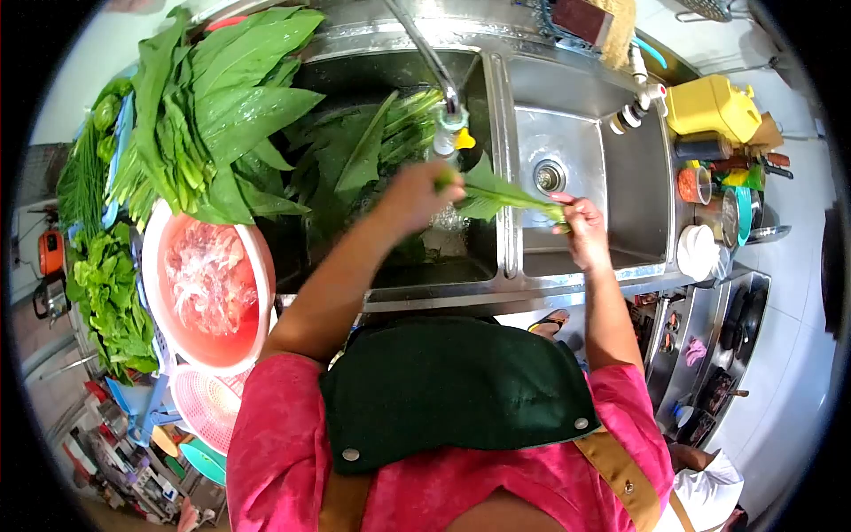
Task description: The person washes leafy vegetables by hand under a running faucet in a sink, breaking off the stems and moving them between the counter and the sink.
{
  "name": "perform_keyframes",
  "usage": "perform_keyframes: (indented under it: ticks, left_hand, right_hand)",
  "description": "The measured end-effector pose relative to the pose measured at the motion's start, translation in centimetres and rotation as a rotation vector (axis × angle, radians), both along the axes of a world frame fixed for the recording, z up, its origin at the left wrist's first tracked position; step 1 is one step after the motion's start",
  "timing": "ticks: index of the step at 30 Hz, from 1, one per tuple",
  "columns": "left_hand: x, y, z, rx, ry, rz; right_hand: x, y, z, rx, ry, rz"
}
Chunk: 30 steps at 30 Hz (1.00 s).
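Note:
Above the divider between the two sink basins, a leafy green (501,193) stretches from hand to hand. My right hand (585,232) is closed around its stem end, over the right basin. My left hand (417,197) is closed at the other end, beside the faucet (448,115), with green showing at its fingertips. Motion blurs it a little. Beneath it, the left basin holds water and more long green leaves (341,160). Water runs near my left fingers. A big heap of wet leafy greens (235,97) lies left of the sink.
A white-rimmed tub (266,293) with pinkish contents in liquid stands at the left, above a pink colander (199,403). Beyond the right basin (567,142) are a yellow jug (709,105), knives and white bowls (698,248). Another person's white clothing (709,492) shows at lower right.

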<state>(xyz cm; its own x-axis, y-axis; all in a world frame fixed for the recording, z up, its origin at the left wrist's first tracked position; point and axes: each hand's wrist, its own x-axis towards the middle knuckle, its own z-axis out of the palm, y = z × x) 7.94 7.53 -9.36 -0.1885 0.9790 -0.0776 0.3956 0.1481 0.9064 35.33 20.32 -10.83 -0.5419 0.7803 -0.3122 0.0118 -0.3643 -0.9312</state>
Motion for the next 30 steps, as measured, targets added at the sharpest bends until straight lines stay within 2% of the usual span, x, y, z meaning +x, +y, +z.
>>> perform_keyframes:
  ticks: [1,2,3,4,5,7,8,10,11,12,13,15,16,17,19,20,23,25,27,29,30]
  left_hand:
    - [2.1,0.6,-0.7,0.007,0.057,-0.100]
    - [4.0,1.3,-1.6,0.181,0.027,-0.148]
    - [5.2,1.7,-2.3,0.354,-0.006,-0.195]
    - [5.7,1.7,-2.5,0.241,-0.006,-0.288]
    - [6.0,1.7,-2.6,0.238,-0.009,-0.301]
    - [6.1,1.5,-2.4,0.104,0.236,-0.435]
    - [5.7,1.1,-1.5,0.043,0.277,-0.456]
    - [4.0,0.4,0.4,-0.180,0.477,-0.469]
    - [2.4,-0.5,-0.8,-0.160,0.510,-0.364]
    - [0.8,-0.8,-1.9,-0.134,0.545,-0.259]
    - [-0.1,-0.8,-1.8,-0.129,0.550,-0.262]
    - [-1.3,-0.5,-1.3,-0.366,0.540,0.002]
    - [-1.0,0.8,0.0,-0.517,0.443,-0.025]
    - [-0.6,1.7,-1.2,-0.520,0.441,-0.019]
    - [0.5,3.2,-6.4,-0.537,0.520,-0.215]
    - [1.4,4.0,-9.0,-0.588,0.492,-0.201]
    - [3.9,4.4,-18.4,-0.663,0.413,-0.167]
    - [4.5,3.6,-21.9,-0.719,0.405,-0.225]
    - [4.4,2.4,-21.4,-0.786,0.396,-0.279]
    - [3.8,1.4,-17.8,-0.721,0.417,-0.289]
    - [3.5,0.5,-17.8,-0.725,0.422,-0.291]
  right_hand:
    - [-1.3,-1.0,1.0,-0.006,-0.004,0.040]
    - [-2.5,-2.0,2.0,-0.002,0.000,0.070]
    - [-3.3,-2.8,2.3,-0.147,0.171,0.059]
    - [-4.0,-3.5,2.9,-0.224,0.183,0.087]
    - [-4.4,-3.9,3.4,-0.300,0.195,0.113]
    - [-4.6,-4.2,3.7,-0.223,0.006,0.170]
    - [-4.5,-4.4,3.7,-0.139,-0.100,0.148]
    - [-1.8,-2.6,3.0,0.335,-0.370,-0.017]
    - [-0.4,-1.0,4.7,0.278,-0.444,-0.102]
    - [1.2,0.5,4.7,0.292,-0.333,-0.293]
    - [3.2,2.1,4.4,0.386,-0.270,-0.345]
    - [6.9,4.1,4.8,0.370,-0.357,-0.402]
    - [7.8,4.4,4.7,0.382,-0.370,-0.425]
    - [8.2,4.4,4.7,0.394,-0.383,-0.445]
    - [7.2,3.2,4.6,0.346,-0.393,-0.448]
    - [6.3,2.3,4.6,0.297,-0.445,-0.392]
    - [4.8,0.3,1.3,0.086,-0.327,-0.231]
    - [2.9,-0.9,0.4,0.066,-0.275,-0.129]
    - [0.4,-1.8,1.2,-0.016,-0.406,0.001]
    - [-2.4,-3.0,0.9,-0.078,-0.325,0.028]
    - [-3.3,-3.2,0.0,-0.013,-0.311,0.107]
